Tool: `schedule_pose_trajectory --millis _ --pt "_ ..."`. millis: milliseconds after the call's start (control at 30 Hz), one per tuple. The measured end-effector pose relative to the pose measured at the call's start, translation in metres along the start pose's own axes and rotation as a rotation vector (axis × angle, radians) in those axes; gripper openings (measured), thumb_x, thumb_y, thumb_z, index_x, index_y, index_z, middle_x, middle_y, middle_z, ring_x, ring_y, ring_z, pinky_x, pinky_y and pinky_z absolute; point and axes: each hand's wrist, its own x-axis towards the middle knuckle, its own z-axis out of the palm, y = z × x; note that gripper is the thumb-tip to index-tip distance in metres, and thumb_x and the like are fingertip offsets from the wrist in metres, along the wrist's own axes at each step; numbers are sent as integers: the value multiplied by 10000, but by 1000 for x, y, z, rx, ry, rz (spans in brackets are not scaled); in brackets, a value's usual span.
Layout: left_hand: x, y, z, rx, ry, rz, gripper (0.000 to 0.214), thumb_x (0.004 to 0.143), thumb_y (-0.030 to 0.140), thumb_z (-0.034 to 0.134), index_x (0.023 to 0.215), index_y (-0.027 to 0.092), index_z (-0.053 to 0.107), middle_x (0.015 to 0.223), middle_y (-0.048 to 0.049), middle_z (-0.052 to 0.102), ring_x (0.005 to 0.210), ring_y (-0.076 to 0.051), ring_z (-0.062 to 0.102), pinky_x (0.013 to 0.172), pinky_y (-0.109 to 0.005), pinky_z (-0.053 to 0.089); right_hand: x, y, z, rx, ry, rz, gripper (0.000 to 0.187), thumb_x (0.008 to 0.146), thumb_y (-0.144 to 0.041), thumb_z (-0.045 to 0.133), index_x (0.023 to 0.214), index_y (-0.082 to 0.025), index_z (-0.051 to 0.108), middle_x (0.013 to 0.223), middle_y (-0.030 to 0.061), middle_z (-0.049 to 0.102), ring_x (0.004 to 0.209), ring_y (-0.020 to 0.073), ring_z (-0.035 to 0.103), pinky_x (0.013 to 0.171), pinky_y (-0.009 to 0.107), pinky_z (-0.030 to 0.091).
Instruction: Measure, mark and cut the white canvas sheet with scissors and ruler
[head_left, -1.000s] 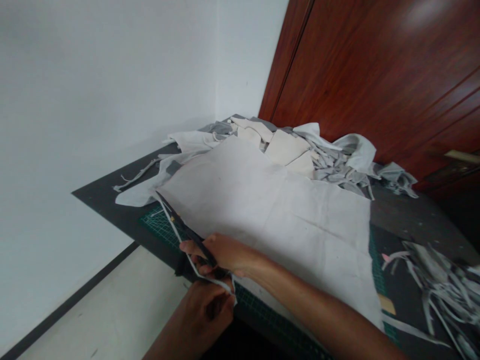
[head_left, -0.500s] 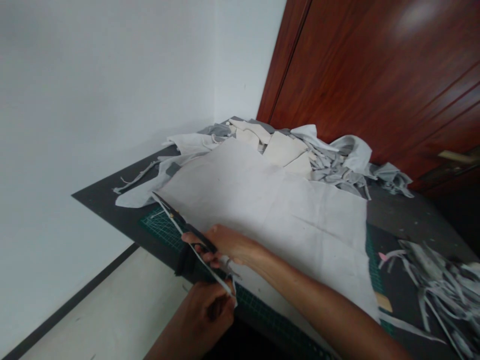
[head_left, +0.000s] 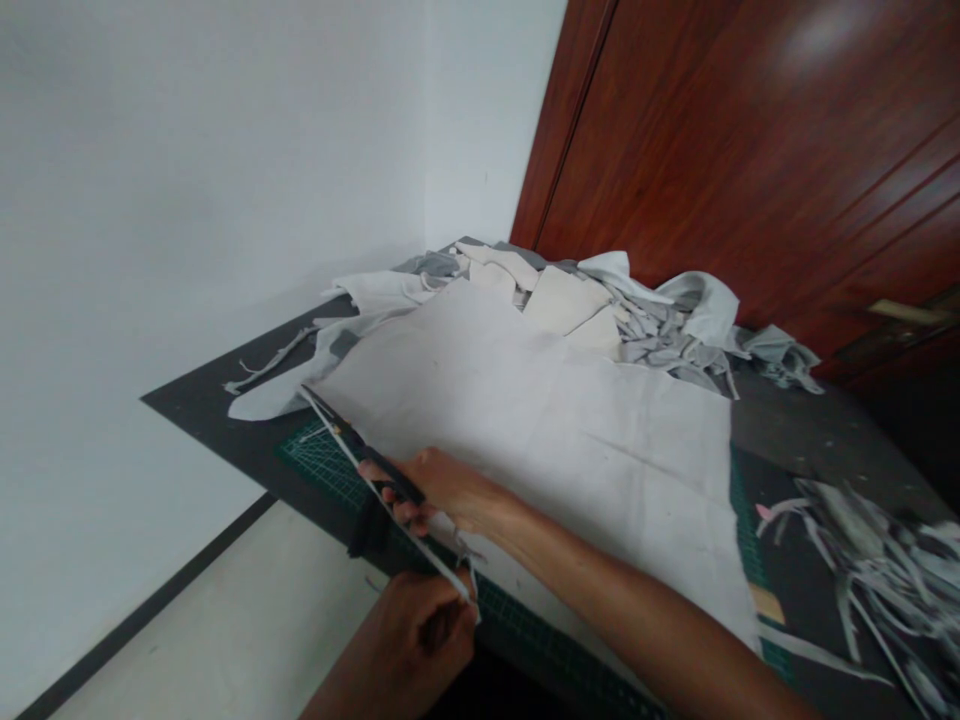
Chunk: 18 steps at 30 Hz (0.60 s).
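My right hand (head_left: pixel 439 490) grips long black scissors (head_left: pixel 360 447), with the blades running along the edge of a large off-white cloth sheet (head_left: pixel 525 450). My left hand (head_left: pixel 420 630) pinches the end of a narrow white strip (head_left: pixel 397 515) of that cloth, near the front edge of the table. The strip runs taut from the scissor tips down to my left fingers. Part of the scissor handle is hidden by my right fingers. The sheet lies over a green grid cutting mat (head_left: pixel 322 465).
A heap of cream and grey cloth pieces (head_left: pixel 645 325) lies at the back of the dark tabletop (head_left: pixel 217 400). Several grey-white strips (head_left: pixel 862 560) lie at the right. A white wall stands at the left, a reddish wood door (head_left: pixel 712 130) behind.
The strip has gone from slack and bent to straight and taut. My left hand has moved slightly down and right, and the scissors sit slightly further left along the cloth edge.
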Motion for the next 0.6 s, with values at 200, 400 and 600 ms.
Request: schedule_pose_trajectory --millis 200,400,600 --pt "-3 -2 1 -32 60 -9 282 925 375 569 724 191 641 649 -2 580 623 -131 525 587 -193 437 0 -4 7 57 -13 3 539 649 -610 871 616 -159 577 516 -92 530 409 38 426 331 169 330" --pt "-3 -5 3 23 35 13 230 907 274 553 713 182 634 658 -2 576 603 -128 536 569 -202 409 0 -7 12 114 -21 50 549 648 -589 885 575 -170 538 482 -106 514 378 29 401 344 185 304" --pt "-2 -3 4 53 34 17 230 899 242 549 689 179 617 633 5 555 591 -124 531 572 -206 389 6 -4 9 216 -66 44 525 638 -597 890 673 -175 580 548 -108 548 410 38 417 381 198 338"
